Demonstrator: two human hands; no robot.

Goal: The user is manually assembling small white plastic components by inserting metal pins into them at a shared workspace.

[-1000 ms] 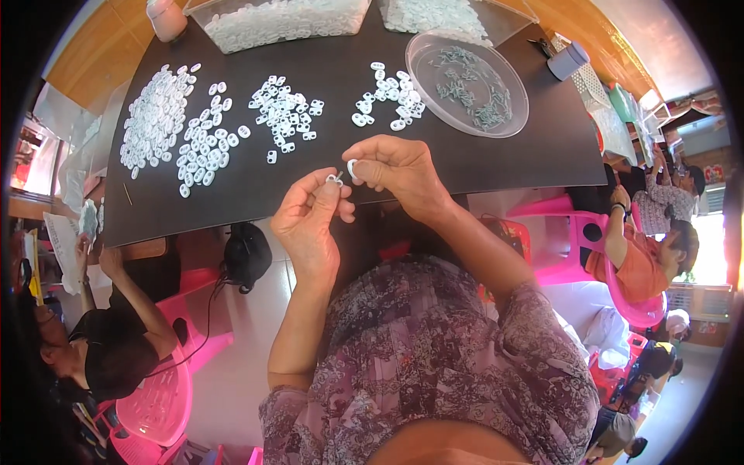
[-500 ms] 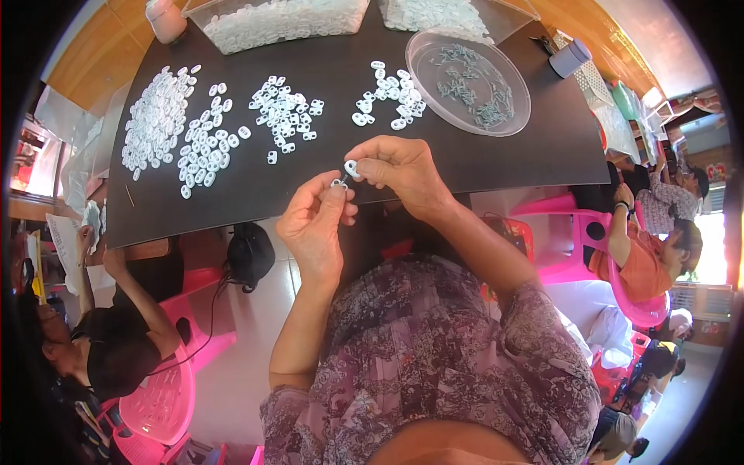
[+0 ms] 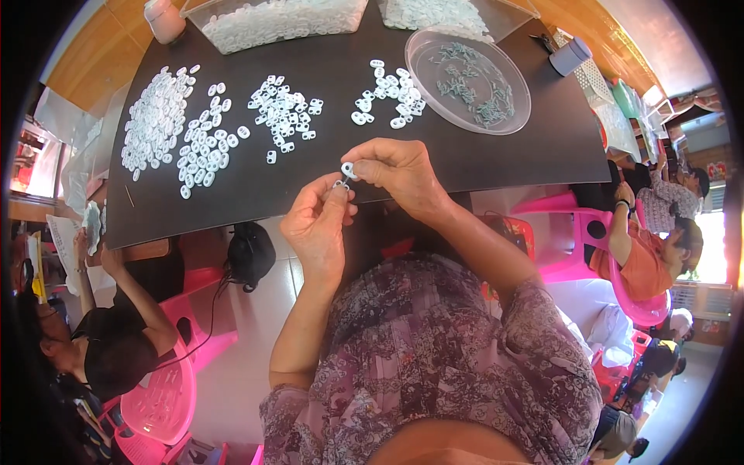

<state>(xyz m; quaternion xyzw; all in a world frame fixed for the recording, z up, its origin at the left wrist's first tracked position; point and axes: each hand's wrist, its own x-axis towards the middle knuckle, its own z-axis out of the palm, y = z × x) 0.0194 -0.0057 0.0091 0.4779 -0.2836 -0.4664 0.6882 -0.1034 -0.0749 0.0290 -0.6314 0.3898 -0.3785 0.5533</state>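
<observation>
A black worktop fills the upper part of the view, and its near edge runs just above the two hands. At its far edge stand two clear bins full of small white parts. To the right lies a clear round dish with grey pieces inside, and a small grey cup stands just beside it. Four heaps of white parts are spread over the left and middle of the worktop, the biggest at the far left. Pink chairs stand on the floor at both sides, and other people sit there. The right hand is over the near edge of the worktop, and its grip is closed on a small white ring between thumb and fingertips. The left hand is just below and to the left, and its fingertips pinch a tiny metal piece which is almost touching the ring. The piece is too small to tell its shape. Both things are held in the air above the worktop's edge, near the middle of the view.
</observation>
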